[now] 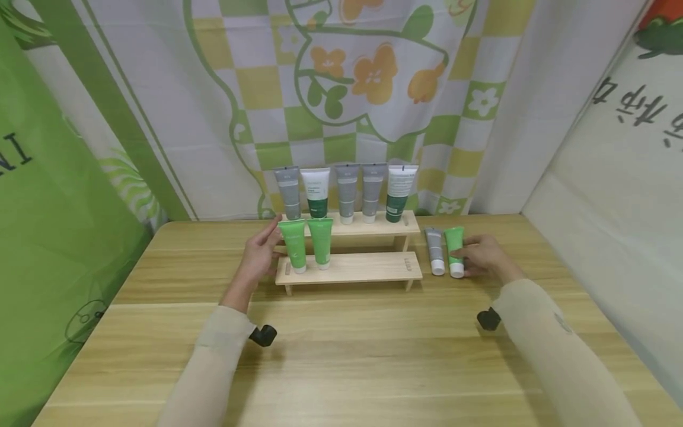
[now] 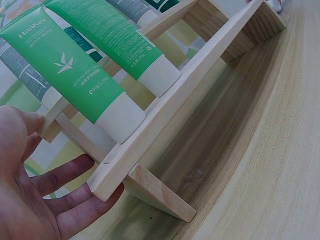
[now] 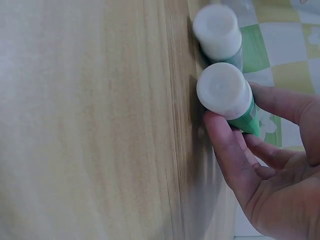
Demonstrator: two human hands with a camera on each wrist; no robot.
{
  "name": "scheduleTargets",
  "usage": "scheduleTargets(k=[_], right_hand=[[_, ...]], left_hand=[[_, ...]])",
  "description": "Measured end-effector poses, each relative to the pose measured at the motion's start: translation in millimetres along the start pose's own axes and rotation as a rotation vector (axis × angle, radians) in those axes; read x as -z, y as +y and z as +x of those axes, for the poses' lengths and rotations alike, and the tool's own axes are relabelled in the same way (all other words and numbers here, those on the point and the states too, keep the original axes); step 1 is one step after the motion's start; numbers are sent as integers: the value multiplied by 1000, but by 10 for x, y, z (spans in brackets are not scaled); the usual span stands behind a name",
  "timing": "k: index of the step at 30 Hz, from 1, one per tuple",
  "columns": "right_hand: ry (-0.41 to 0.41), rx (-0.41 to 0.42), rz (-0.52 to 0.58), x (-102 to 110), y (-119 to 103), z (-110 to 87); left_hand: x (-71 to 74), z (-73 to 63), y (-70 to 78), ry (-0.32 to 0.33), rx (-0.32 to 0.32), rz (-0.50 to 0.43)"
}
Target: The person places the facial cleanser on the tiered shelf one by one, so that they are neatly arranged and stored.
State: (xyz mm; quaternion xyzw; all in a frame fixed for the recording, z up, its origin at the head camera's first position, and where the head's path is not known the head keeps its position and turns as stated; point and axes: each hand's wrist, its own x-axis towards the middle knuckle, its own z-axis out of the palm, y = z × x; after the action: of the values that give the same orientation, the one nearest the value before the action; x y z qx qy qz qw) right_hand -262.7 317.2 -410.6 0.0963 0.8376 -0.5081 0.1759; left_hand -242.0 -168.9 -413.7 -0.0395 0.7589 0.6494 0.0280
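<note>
right hand point(image 1: 482, 256) pinches the green tube point(image 1: 455, 251) lying on the table point(image 1: 341, 356) beside a grey tube point(image 1: 434, 250); pickup under way. left hand point(image 1: 259, 255), fingers relaxed, steadies the wooden rack point(image 1: 352, 268). next move likely needs a lift toward the free lower shelf.

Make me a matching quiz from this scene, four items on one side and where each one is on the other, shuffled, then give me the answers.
Items
1. left hand
2. right hand
3. grey tube on the table
4. two green tubes on the lower shelf

Places
A. lying just left of the green tube that is being held
B. at the left end of the wooden rack
C. standing cap down at the left of the front step
D. gripping the green tube on the table

Pairs: 1-B, 2-D, 3-A, 4-C
</note>
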Motion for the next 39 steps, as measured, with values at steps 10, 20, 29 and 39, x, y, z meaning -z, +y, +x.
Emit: scheduleTargets(k=[10,20,29,39], right_hand=[[-11,69,33,-60,-15,-170],[-15,202,108,-259,-135,-396],[60,312,144,-537,-307,-600],[64,481,221,-924,-492,-719]], left_hand=[[4,-16,0,-9,7,-4],[4,-33,11,-24,12,-27],[7,-23,3,-11,-2,3],[9,0,-3,-12,6,-1]])
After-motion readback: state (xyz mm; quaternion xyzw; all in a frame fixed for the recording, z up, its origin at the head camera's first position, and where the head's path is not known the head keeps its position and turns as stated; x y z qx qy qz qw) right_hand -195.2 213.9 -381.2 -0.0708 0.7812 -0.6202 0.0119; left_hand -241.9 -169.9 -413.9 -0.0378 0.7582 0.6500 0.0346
